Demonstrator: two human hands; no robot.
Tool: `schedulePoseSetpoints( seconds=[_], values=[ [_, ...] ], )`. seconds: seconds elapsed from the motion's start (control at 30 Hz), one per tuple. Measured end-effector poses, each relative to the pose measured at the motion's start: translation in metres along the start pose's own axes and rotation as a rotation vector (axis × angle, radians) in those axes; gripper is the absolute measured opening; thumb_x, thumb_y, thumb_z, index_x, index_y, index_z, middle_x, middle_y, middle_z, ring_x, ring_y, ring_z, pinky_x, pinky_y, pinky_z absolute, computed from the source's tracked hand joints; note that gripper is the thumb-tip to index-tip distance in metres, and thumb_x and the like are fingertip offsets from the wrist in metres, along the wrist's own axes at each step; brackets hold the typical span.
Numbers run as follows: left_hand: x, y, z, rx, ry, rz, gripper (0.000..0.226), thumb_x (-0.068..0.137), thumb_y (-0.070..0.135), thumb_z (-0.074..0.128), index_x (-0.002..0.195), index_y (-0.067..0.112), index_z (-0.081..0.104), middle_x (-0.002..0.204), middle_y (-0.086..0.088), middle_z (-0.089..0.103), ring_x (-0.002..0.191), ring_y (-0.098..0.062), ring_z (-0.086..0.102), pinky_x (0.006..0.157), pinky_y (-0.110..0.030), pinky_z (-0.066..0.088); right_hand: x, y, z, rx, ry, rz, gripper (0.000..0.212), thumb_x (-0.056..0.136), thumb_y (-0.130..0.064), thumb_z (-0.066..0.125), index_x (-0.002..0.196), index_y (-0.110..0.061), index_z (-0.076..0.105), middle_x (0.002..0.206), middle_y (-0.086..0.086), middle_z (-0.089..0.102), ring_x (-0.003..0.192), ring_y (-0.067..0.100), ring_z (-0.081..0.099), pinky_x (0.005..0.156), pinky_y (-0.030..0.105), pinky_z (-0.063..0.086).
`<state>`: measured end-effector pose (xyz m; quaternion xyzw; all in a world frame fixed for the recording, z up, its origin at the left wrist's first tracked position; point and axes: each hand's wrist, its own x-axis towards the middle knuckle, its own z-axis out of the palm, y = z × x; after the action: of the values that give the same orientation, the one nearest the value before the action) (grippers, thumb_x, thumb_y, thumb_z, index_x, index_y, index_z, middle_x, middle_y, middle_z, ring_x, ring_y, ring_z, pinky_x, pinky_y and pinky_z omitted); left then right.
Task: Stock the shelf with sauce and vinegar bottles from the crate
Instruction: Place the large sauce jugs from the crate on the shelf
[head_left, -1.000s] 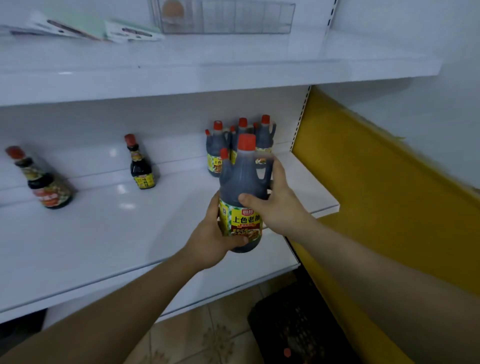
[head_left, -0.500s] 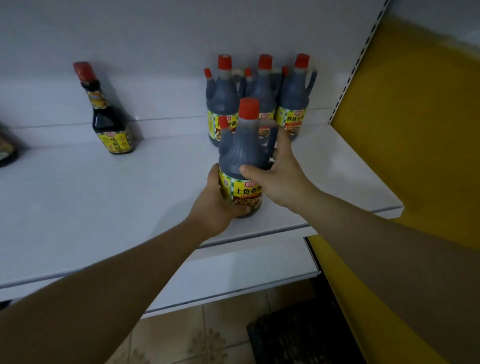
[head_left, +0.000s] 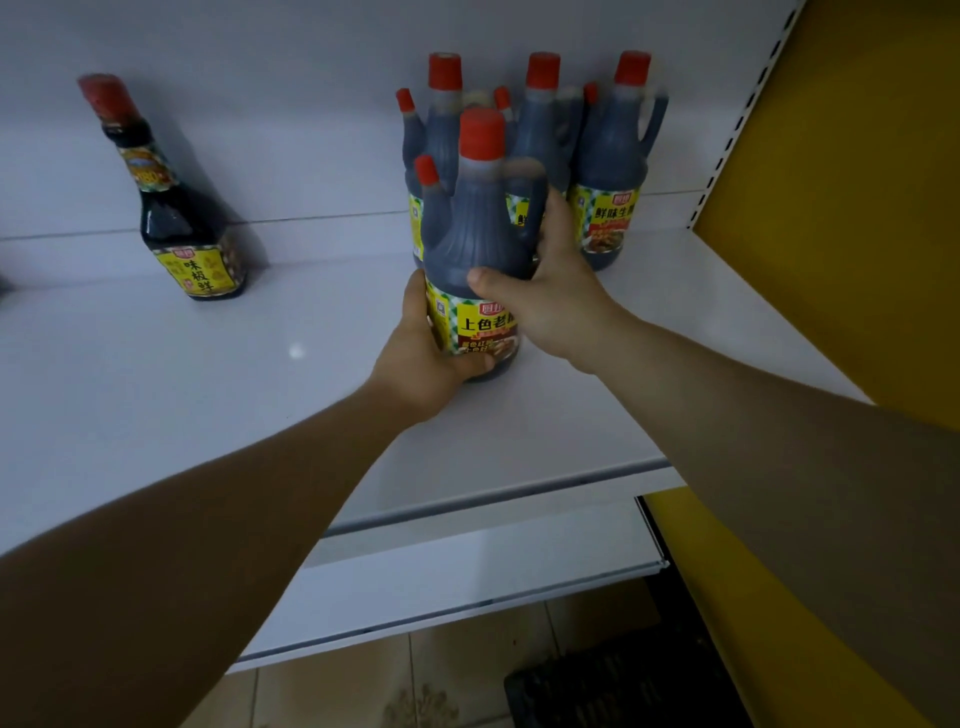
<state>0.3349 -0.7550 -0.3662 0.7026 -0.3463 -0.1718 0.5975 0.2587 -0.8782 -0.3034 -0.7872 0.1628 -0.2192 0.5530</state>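
Observation:
A large dark sauce jug (head_left: 475, 239) with a red cap, a side handle and a yellow label stands upright on the white shelf (head_left: 260, 389). Both hands hold it. My left hand (head_left: 423, 358) wraps its lower left side. My right hand (head_left: 550, 291) grips its right side, thumb across the front and fingers by the handle. Right behind it stand three like jugs (head_left: 610, 161) in a row against the back wall, the left two partly hidden.
A slimmer dark bottle (head_left: 182, 218) with a red cap stands at the back left of the shelf. A yellow wall (head_left: 841, 208) bounds the shelf on the right. Below are a lower shelf (head_left: 467, 577), tiled floor and a black crate (head_left: 623, 686).
The jug came down from mid-air onto the shelf and slid back toward the row of jugs. My view has moved closer to the shelf.

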Motion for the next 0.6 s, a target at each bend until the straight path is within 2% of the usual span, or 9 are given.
schedulePoseSetpoints(
  seconds=[0.13, 0.3, 0.6],
  values=[
    [0.02, -0.009, -0.003, 0.042, -0.009, 0.011, 0.09, 0.073, -0.004, 0.075, 0.139, 0.021, 0.019, 0.11, 0.022, 0.049, 0.09, 0.024, 0.052, 0.066, -0.001, 0.043, 0.023, 0.003, 0.002, -0.023, -0.006, 0.004, 0.091, 0.082, -0.016, 0.071, 0.147, -0.034, 0.011, 0.144, -0.005, 0.039, 0.129, 0.017, 0.044, 0.106, 0.046, 0.042],
    [0.035, -0.02, -0.004, 0.052, 0.005, 0.01, 0.09, 0.074, -0.001, 0.075, 0.14, 0.023, 0.019, 0.111, 0.023, 0.05, 0.091, 0.022, 0.053, 0.067, -0.002, 0.044, 0.039, 0.006, 0.002, -0.019, -0.017, 0.019, 0.094, 0.081, -0.015, 0.071, 0.148, -0.037, 0.008, 0.141, -0.007, 0.04, 0.128, 0.016, 0.044, 0.107, 0.048, 0.041],
    [0.056, -0.027, -0.01, 0.122, 0.024, -0.008, 0.094, 0.075, 0.005, 0.076, 0.144, 0.026, 0.014, 0.108, 0.027, 0.048, 0.088, 0.026, 0.05, 0.064, -0.001, 0.043, 0.059, 0.006, 0.004, -0.043, -0.046, 0.034, 0.096, 0.084, -0.02, 0.07, 0.15, -0.036, 0.003, 0.155, -0.003, 0.027, 0.137, 0.022, 0.036, 0.108, 0.052, 0.038]
  ],
)
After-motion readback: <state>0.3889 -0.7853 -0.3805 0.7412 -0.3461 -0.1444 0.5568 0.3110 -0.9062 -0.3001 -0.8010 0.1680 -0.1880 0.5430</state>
